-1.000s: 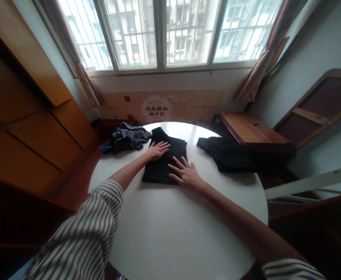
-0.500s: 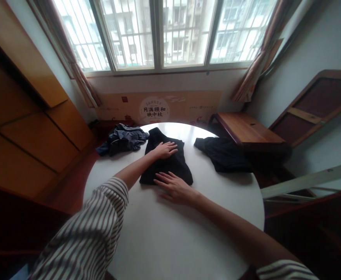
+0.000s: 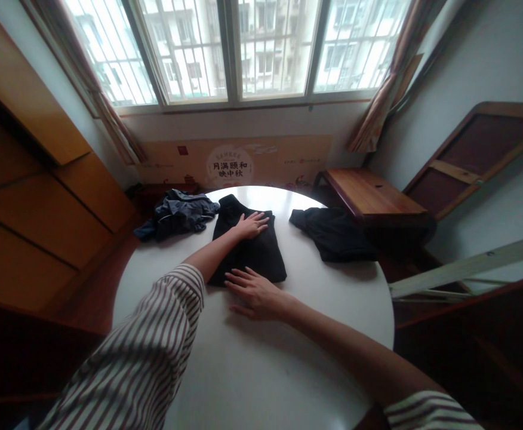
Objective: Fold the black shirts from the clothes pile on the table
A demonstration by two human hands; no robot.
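A folded black garment (image 3: 265, 254) lies flat in the middle of the white round table (image 3: 243, 370); it looks like trousers, though I cannot be sure. My left hand (image 3: 251, 226) rests on its upper part, palm down with the fingers stretched out to the right. At the garment's near edge is my right hand (image 3: 257, 292), also palm down, its fingers spread and the fingertips on the cloth. Neither hand grips anything. The cloth beneath both palms is hidden.
A crumpled dark grey-blue garment (image 3: 183, 212) lies at the table's left edge. Another folded black garment (image 3: 335, 233) lies at the right. Beyond the table stand a low wooden table (image 3: 373, 191) on the right and wooden cabinets (image 3: 51, 215) on the left.
The whole view has shifted slightly, so everything sits a little further left. My left hand has slid a little to the right over the garment; my right hand stays at its near edge.
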